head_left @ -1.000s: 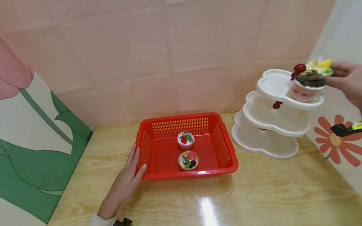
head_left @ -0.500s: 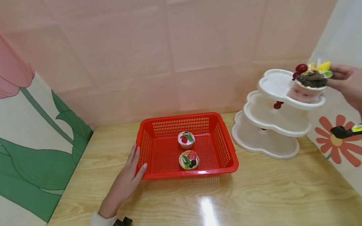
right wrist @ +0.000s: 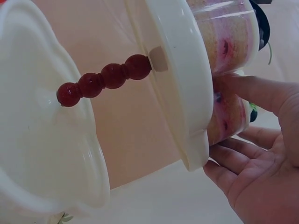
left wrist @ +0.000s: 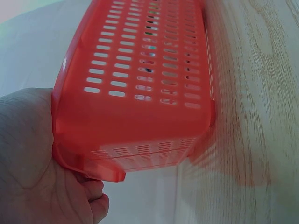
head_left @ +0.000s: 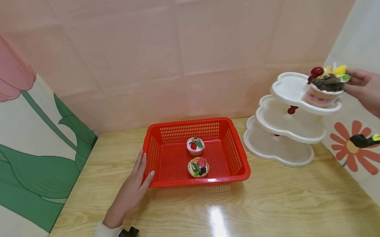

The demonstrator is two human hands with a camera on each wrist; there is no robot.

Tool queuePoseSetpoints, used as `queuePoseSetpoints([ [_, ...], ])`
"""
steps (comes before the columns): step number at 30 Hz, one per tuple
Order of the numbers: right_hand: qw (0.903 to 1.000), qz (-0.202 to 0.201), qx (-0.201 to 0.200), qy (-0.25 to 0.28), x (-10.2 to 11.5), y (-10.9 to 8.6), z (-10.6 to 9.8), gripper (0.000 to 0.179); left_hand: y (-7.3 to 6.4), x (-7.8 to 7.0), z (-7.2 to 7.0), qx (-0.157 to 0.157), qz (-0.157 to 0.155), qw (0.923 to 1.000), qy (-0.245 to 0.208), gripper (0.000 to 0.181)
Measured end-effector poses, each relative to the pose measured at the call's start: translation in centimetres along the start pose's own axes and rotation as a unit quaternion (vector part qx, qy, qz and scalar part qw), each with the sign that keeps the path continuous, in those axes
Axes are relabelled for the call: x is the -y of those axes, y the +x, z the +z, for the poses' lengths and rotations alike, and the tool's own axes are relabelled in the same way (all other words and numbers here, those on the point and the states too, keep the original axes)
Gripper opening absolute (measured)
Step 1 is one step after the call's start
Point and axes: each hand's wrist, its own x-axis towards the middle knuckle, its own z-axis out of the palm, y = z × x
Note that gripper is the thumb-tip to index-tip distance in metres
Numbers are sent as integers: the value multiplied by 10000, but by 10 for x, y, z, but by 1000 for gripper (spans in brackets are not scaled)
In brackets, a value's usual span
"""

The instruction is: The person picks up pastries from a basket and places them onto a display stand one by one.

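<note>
My left hand (head_left: 131, 186) holds the front left corner of a red plastic basket (head_left: 190, 184), thumb over the rim and fingers along its outer left side. In the left wrist view, some fingertips curl below the rim. Two small toy fruit-topped cakes lie in the basket: a tart (head_left: 198, 167) and a cupcake (head_left: 195, 147). At the upper right, my right hand (head_left: 371, 89) grips a layered cake cup (right wrist: 229, 119) on the top tier of a white cake stand (head_left: 288, 89), thumb on one side, fingers on the other. Another cake cup (head_left: 323, 96) stands beside it, partly hiding it in the head view.
Below the top tier, the stand's middle tier (head_left: 288, 124) and bottom tier (head_left: 277, 150) overhang the wooden table (head_left: 269, 206). A red beaded post (right wrist: 103, 79) joins the tiers. A pink wall (head_left: 132, 59) rises behind; flower-patterned panels (head_left: 352, 146) flank the table.
My right hand has shifted very slightly right and down at the top tier, still holding the cake cup. The left hand and basket stay in place.
</note>
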Motion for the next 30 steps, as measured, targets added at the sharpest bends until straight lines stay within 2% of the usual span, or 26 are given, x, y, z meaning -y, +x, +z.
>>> queuePoseSetpoints([
  [3,9992,-13,76,388,-1,-1,-2,63,0,0,-1,6,-21,10000,15,77],
  [5,9946,-48,95,1031,0,-3,-2,60,1,0,-2,8,-27,10000,9,77],
  [6,9908,-69,97,1349,1,-5,-3,58,1,0,-2,6,-21,10000,19,77],
  [8,9772,-103,134,2115,3,-8,-3,52,1,0,-2,1,-19,10000,9,77],
  [10,9664,-132,116,2564,5,-13,-3,48,1,1,-2,6,-20,10000,10,76],
  [12,9694,12,51,2456,6,-20,-1,49,1,1,-3,1,-16,10000,19,76],
  [15,9807,208,-117,1941,6,-32,2,63,1,2,-3,15,-27,10000,19,76],
  [16,9817,253,-159,1881,7,-36,3,66,1,2,-3,18,-25,10000,18,76],
  [19,9779,130,-248,2070,10,-47,7,57,1,1,-3,40,-43,10000,11,76],
  [23,9619,-358,-401,2681,16,-60,13,30,0,1,-3,57,-77,10000,6,77],
  [25,9629,-522,-583,2582,19,-68,18,28,1,0,-4,51,-80,10000,16,77],
  [28,9570,-744,-834,2678,22,-77,26,30,1,1,-4,41,-58,10000,21,77],
  [30,9608,-726,-970,2493,25,-83,30,33,1,1,-3,40,-51,10000,32,77],
])
